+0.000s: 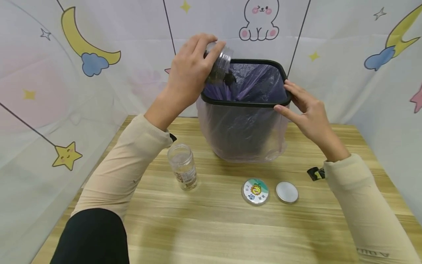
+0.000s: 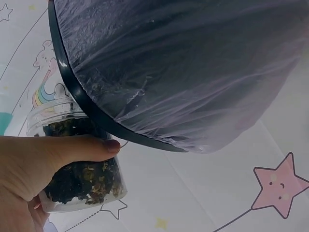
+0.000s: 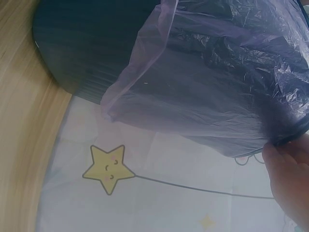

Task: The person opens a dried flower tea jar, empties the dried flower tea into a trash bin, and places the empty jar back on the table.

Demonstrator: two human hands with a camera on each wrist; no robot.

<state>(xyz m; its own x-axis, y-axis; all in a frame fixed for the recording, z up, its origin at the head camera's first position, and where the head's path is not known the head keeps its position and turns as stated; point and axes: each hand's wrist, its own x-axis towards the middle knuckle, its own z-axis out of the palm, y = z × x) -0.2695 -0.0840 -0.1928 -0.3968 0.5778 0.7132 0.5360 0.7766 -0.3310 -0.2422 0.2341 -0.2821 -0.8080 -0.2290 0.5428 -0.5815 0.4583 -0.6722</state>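
My left hand [image 1: 192,68] grips a clear plastic jar [image 1: 225,60], tilted with its mouth over the left side of a trash can [image 1: 244,128]. Dark dried bits, like tea leaves [image 1: 229,78], sit at the jar's mouth. In the left wrist view, more of the dark and yellowish dried bits [image 2: 89,181] fill the jar behind my thumb. A sheer purple bag [image 1: 257,80] lines the can and folds over its black rim [image 1: 247,104]. My right hand [image 1: 308,112] holds that rim at the right, thumb at the front corner and fingers along the side.
A second clear jar [image 1: 182,167], lidless with some bits low inside, stands on the wooden table [image 1: 211,227] at left. Two round lids, one printed [image 1: 255,191] and one plain white [image 1: 287,192], lie before the can. A patterned curtain [image 1: 138,33] hangs behind.
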